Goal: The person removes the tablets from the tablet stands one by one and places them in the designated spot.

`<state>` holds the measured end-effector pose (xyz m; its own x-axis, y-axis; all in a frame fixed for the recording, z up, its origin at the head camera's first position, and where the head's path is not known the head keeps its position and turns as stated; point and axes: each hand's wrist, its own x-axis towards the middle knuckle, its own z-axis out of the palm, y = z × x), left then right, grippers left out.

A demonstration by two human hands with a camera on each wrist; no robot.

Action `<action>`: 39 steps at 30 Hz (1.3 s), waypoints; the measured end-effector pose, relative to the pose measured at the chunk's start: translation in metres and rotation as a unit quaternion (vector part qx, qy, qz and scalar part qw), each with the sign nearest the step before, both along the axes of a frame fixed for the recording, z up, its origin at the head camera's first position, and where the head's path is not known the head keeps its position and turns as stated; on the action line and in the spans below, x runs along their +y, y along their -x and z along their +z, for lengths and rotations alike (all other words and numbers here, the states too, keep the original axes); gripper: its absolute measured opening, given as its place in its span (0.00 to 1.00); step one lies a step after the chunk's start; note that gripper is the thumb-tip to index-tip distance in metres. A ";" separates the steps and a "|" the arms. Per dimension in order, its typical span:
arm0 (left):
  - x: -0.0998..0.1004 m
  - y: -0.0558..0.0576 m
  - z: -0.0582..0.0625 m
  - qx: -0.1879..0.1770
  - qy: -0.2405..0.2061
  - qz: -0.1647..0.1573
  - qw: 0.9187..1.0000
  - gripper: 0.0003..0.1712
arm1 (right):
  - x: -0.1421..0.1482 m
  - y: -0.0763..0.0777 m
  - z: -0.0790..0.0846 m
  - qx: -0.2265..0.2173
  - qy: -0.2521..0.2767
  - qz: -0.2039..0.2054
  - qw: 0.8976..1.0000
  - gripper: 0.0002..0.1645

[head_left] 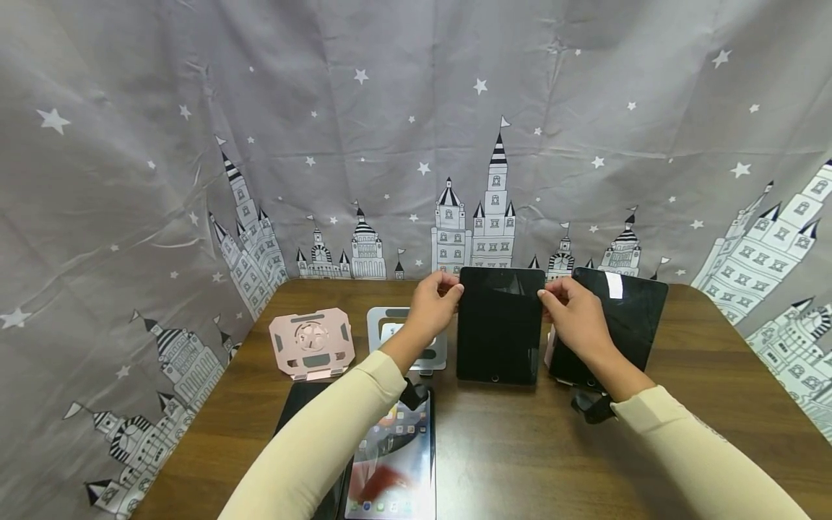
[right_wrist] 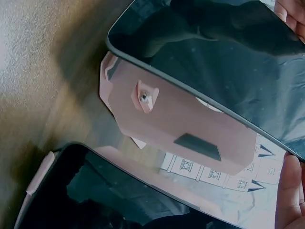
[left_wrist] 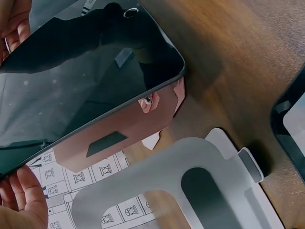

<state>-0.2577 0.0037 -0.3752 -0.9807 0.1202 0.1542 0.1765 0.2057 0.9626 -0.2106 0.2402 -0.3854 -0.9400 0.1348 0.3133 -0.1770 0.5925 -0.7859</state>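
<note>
A black tablet point(head_left: 499, 332) with a round home button at its bottom stands nearly upright between my two hands. At its upper left edge, my left hand point(head_left: 432, 307) pinches it between thumb and fingers. My right hand point(head_left: 575, 314) pinches the opposite upper edge. Behind the tablet is a pink stand point(right_wrist: 186, 129) with dark grey pads; the wrist views show it, while the tablet hides it in the head view. The tablet's lower part appears apart from the stand's plate in the right wrist view.
Another dark tablet point(head_left: 633, 318) leans on a pink stand at right. Left of the held tablet are a grey stand point(left_wrist: 143, 179) and a pink stand point(head_left: 336, 332). A lit tablet point(head_left: 416, 455) and a dark tablet point(head_left: 302, 397) lie at front left. A castle-print curtain point(head_left: 390, 144) hangs behind the table.
</note>
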 end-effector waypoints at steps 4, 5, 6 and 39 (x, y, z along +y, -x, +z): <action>-0.003 -0.004 -0.002 0.003 0.000 -0.009 1.000 0.05 | -0.001 -0.005 -0.003 0.002 -0.002 0.003 1.000 0.13; -0.004 -0.005 -0.004 0.001 0.000 -0.012 1.000 0.05 | -0.002 -0.007 -0.004 0.003 -0.002 0.004 1.000 0.13; -0.005 -0.006 -0.005 -0.002 0.000 -0.015 1.000 0.05 | -0.002 -0.009 -0.006 0.004 -0.001 0.006 1.000 0.12; -0.032 -0.051 -0.041 -0.108 -0.051 -0.043 0.992 0.06 | -0.018 -0.047 -0.031 -0.087 0.030 0.059 0.994 0.06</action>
<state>-0.2067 -0.0284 -0.4161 -0.9788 0.2001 -0.0438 -0.0242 0.0993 0.9948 -0.1637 0.2222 -0.4168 -0.9896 0.0346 0.1399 -0.1008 0.5272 -0.8437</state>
